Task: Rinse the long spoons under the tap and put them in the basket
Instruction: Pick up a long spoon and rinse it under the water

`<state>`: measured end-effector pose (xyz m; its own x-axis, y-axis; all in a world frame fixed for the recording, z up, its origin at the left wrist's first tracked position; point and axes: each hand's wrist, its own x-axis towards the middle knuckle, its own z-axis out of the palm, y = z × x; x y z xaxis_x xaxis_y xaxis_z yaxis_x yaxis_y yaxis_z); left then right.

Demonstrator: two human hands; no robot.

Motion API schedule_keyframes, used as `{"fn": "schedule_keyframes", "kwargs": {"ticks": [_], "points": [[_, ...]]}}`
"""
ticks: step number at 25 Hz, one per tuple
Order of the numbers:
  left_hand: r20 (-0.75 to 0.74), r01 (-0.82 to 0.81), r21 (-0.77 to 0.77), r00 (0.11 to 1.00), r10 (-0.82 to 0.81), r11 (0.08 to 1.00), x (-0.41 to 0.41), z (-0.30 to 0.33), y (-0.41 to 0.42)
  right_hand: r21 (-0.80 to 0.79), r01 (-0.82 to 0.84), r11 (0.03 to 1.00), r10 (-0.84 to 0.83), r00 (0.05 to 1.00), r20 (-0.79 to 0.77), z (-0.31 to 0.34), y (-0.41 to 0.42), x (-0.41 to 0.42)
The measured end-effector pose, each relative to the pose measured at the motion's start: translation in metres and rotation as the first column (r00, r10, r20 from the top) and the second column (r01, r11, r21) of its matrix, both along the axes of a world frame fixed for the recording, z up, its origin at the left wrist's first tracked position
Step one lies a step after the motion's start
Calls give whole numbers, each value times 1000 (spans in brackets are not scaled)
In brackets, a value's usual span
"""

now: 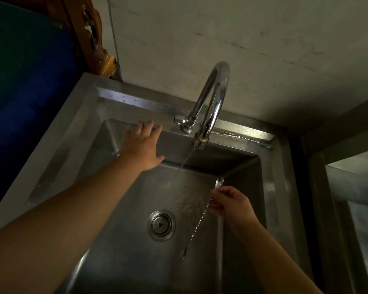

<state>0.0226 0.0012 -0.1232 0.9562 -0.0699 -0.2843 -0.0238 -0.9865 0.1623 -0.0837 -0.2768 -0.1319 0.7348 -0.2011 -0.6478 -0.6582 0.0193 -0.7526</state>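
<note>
One long twisted-stem steel spoon (202,217) is pinched by the right hand (232,205) beside the running chrome tap (212,98), while the left hand (143,143) reaches flat-fingered over the steel sink (123,251).

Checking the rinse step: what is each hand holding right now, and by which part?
The right hand pinches a long spoon on its twisted stem just below the bowl. The left hand holds nothing, its fingers spread near the sink rim.
</note>
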Motion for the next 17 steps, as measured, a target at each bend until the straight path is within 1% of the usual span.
{"fn": "schedule_keyframes", "kwargs": {"ticks": [3, 8, 12, 15, 17], "points": [[62, 1, -27, 998, 1, 1000, -1, -14, 3, -71, -21, 997, 14, 995, -100, -40, -13, -1], [82, -4, -53, 997, 8, 999, -3, -26, 3, -266, -163, 950, 94, 963, -254, -107, -27, 7], [91, -5, -85, 996, 13, 996, -3, -32, 2, -355, -234, 905, 134, 949, -285, -154, -25, 24], [112, -7, -106, 994, 19, 994, -4, -35, 3, -420, -344, 840, 216, 922, -323, -176, -26, 34], [109, -11, -122, 994, 24, 992, -4, -35, 2, -447, -379, 810, 239, 910, -338, -189, -27, 38]]}}
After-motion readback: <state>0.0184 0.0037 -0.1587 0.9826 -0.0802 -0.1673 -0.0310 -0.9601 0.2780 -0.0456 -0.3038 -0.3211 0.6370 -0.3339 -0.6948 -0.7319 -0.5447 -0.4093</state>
